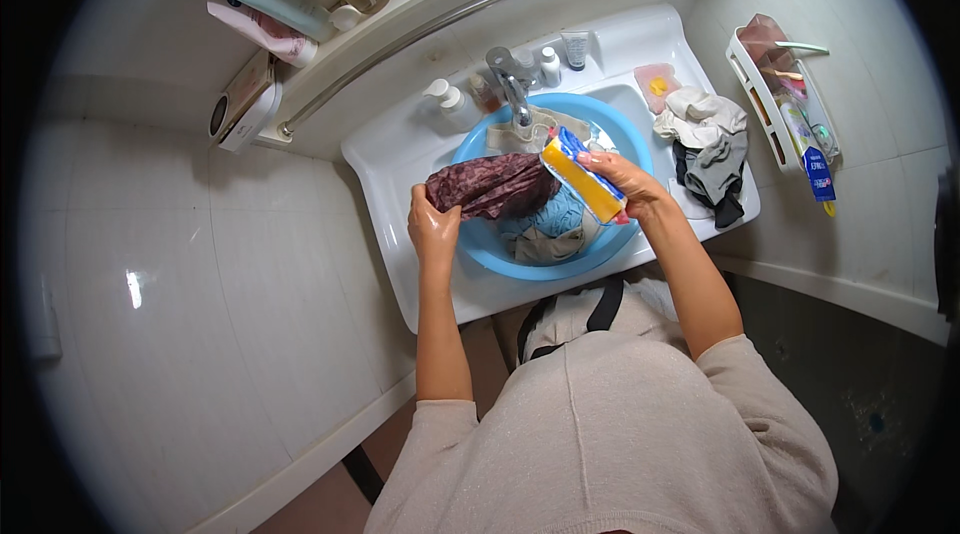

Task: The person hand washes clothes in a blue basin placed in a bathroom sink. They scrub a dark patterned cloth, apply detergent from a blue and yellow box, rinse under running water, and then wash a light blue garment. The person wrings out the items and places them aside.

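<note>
My left hand [434,224] is closed on one end of a wet, dark maroon patterned cloth [495,185], which stretches across a round blue basin [480,252]. A yellow bar of soap [583,181], partly inside a blue and white wrapper, is in my right hand [628,184]. The soap's far end meets or overlaps the right end of the maroon cloth; whether they touch I cannot tell. Beneath them in the basin lie a light blue garment [553,217] and a greyish-beige cloth [549,247]. Another beige cloth [503,138] hangs near the basin's far side.
The basin sits in a white sink [400,184] under a chrome faucet [510,84]. A pump bottle [450,99] and small tubes stand behind. White, grey and black clothes [710,139] are piled at right beside a soap dish [656,86]. A wall rack [765,99] holds toiletries.
</note>
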A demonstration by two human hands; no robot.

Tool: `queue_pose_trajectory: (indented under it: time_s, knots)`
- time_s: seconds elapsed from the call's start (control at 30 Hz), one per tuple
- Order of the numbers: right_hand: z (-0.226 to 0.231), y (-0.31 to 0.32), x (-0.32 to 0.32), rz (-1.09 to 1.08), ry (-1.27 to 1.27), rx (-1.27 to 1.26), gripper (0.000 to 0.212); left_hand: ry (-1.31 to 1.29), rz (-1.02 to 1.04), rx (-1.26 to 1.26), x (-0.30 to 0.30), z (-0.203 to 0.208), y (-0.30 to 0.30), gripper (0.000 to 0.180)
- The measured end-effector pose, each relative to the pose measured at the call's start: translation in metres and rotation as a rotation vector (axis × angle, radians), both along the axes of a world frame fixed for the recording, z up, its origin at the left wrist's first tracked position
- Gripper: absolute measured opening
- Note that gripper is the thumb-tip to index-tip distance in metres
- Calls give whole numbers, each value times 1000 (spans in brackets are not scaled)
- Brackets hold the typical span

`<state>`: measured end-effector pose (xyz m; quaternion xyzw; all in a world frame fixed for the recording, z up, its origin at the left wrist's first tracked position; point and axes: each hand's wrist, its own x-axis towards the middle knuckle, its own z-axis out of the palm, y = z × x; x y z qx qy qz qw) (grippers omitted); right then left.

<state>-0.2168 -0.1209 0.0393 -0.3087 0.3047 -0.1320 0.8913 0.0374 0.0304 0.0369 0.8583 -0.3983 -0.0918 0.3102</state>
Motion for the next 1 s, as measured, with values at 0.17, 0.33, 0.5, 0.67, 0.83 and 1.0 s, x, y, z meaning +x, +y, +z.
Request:
queue_pose_trajectory:
  time_s: [0.17,0.33,0.5,0.67,0.83,1.0]
  knots:
    - [11,3,-18,-122,-50,45,40,127,-46,-162,-7,24,-2,32]
    - [32,3,-40,-221,-86,53,44,333,-483,-219,-2,27,4,22]
    - [41,-12,-60,-175,-329,108,47,698,-521,-124,7,64,15,26]
    - [28,-35,-23,-168,-381,264,41,1649,-246,-554,13,37,-17,42]
    - [-20,-55,-2,-403,-71,202,39,1962,-137,-300,-33,-45,-56,55]
    - [-33,-16,-3,-262,350,-353,51,1987,-183,-253,-42,-50,-43,55]
